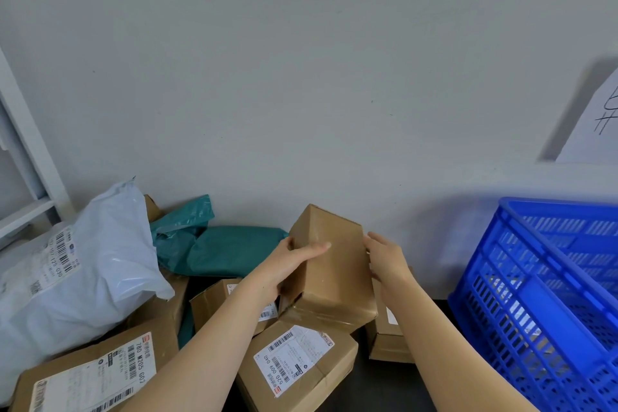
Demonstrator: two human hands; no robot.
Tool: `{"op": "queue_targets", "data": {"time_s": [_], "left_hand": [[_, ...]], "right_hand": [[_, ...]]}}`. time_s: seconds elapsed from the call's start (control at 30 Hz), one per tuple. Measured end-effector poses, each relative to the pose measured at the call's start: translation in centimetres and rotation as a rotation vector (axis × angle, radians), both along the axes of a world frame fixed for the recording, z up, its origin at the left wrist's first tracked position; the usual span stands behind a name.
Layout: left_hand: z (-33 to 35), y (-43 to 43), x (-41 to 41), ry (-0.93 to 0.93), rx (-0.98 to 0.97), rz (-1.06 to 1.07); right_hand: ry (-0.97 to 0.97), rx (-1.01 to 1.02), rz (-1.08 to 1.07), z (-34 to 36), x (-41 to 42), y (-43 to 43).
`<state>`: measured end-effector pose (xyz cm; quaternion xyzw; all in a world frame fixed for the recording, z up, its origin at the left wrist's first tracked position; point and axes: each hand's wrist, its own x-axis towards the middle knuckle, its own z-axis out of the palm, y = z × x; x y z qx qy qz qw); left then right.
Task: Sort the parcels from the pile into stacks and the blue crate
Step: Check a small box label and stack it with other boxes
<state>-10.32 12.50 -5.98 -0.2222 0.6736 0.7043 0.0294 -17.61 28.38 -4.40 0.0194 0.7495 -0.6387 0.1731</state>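
A plain brown cardboard box [334, 264] is held tilted above the pile, near the wall. My left hand [294, 261] grips its left side, thumb across the front face. My right hand [384, 261] holds its right side, fingers partly hidden behind the box. Below it lie a labelled brown box [297, 365], a smaller box [220, 304] behind my left forearm, and another box [388, 338] under my right forearm. The blue crate [541, 294] stands at the right, with something pale showing through its slotted wall.
A big white poly bag [83, 271] and a teal poly bag [220, 251] lie at the left against the wall. A large flat labelled carton [100, 375] sits front left. A white shelf frame [26, 150] is far left. A paper sign [595, 124] hangs at the right.
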Motion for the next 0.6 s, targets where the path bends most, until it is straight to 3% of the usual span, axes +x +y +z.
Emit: {"op": "queue_targets", "data": {"time_s": [0.13,0.27,0.33,0.5,0.6], "left_hand": [[-0.2,-0.4,0.4,0.016,0.087,0.062],[-0.3,-0.6,1.4,0.028,0.429,0.098],[-0.5,-0.7,1.6,0.055,0.512,0.119],[-0.8,-0.7,1.5,0.065,0.592,0.165],[-0.8,-0.8,1.2,0.028,0.480,0.130]], "right_hand": [[0.028,-0.049,0.004,-0.1,-0.3,0.5],[-0.018,-0.104,-0.022,-0.8,-0.5,0.9],[-0.107,-0.148,-0.005,-1.0,-0.3,0.8],[-0.276,-0.218,0.064,-0.6,-0.2,0.7],[-0.275,-0.232,0.098,-0.7,-0.2,0.7]]}}
